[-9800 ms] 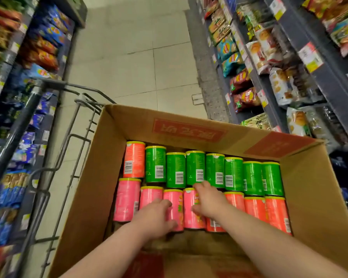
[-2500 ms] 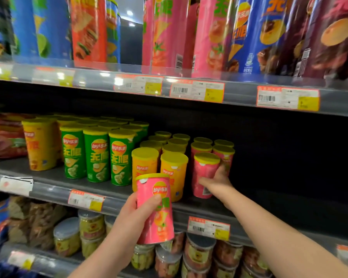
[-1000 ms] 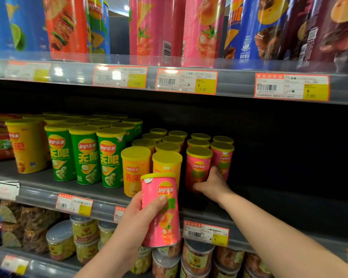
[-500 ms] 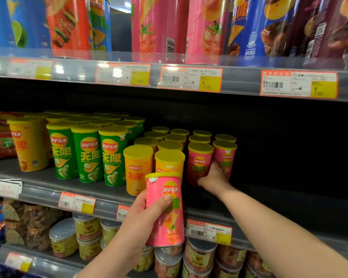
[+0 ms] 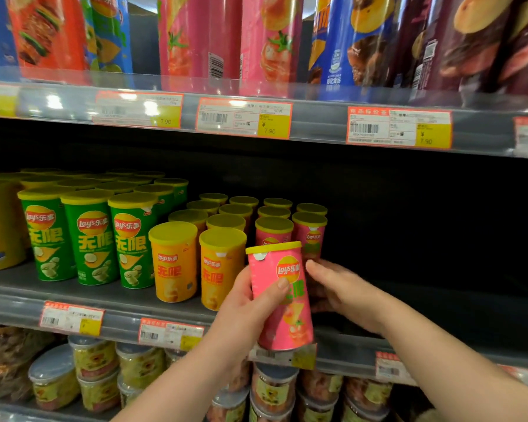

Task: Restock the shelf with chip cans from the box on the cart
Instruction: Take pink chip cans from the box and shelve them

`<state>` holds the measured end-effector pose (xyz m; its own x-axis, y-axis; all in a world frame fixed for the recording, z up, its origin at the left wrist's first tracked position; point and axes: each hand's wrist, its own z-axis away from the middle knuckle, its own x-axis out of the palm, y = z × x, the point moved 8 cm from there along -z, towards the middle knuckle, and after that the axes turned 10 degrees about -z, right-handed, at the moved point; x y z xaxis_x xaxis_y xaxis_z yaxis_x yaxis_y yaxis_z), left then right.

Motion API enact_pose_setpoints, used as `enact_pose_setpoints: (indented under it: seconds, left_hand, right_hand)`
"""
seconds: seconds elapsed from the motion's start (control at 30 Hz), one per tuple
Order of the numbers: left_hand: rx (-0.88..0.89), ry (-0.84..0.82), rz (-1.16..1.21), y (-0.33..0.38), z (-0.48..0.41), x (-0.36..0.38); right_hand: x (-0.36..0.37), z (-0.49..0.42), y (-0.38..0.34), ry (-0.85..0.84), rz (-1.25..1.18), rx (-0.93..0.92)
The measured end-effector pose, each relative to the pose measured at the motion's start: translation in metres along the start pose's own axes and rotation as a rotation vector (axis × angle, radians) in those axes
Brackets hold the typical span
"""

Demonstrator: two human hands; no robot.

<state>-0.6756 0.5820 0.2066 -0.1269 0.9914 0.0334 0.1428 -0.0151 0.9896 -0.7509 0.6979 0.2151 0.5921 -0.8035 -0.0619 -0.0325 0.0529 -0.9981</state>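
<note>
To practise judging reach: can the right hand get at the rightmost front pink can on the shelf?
Likely yes: the right hand is close by that pink can, nothing between; the held can sits leftward.

I see open room on the middle shelf (image 5: 433, 309) to the right of the shelved pink cans (image 5: 310, 236): a dark, bare stretch running to the frame's right edge. To the left the way is blocked by packed upright rows of orange cans (image 5: 174, 263) and green cans (image 5: 92, 239). Overhead, the upper shelf rail (image 5: 317, 123) with its price tags (image 5: 244, 118) caps the opening, leaving a gap above the lids. In front of the pink row, the held pink can (image 5: 282, 300) gripped in my left hand (image 5: 244, 309) and my right hand (image 5: 339, 290) just beside it crowd the approach.
</note>
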Motion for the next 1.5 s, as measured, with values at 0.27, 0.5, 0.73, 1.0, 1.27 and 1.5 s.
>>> enact_pose_setpoints:
  seconds: [0.27,0.5,0.73,1.0,1.27,1.5]
  left_hand:
    - [0.137,-0.029,-0.278,0.003,-0.030,0.023]
    - [0.268,-0.058,-1.145,-0.012,-0.030,0.025]
    - [0.298,-0.045,-1.178,-0.014,-0.032,0.022]
    - [0.307,-0.024,-1.151,-0.014,-0.033,0.023]
    - [0.301,-0.023,-1.120,-0.016,-0.034,0.022]
    - [0.297,0.000,-1.168,-0.017,-0.035,0.022]
  right_hand:
    - [-0.031,0.005,0.001,0.141,0.192,-0.068]
    - [-0.061,-0.026,0.022,0.369,0.271,-0.030]
    - [-0.061,-0.043,0.028,0.346,0.200,-0.053]
    - [-0.071,-0.056,0.026,0.396,0.181,-0.036]
    - [-0.081,-0.070,0.029,0.420,0.181,0.011]
    - [-0.083,-0.073,0.029,0.400,0.203,0.029]
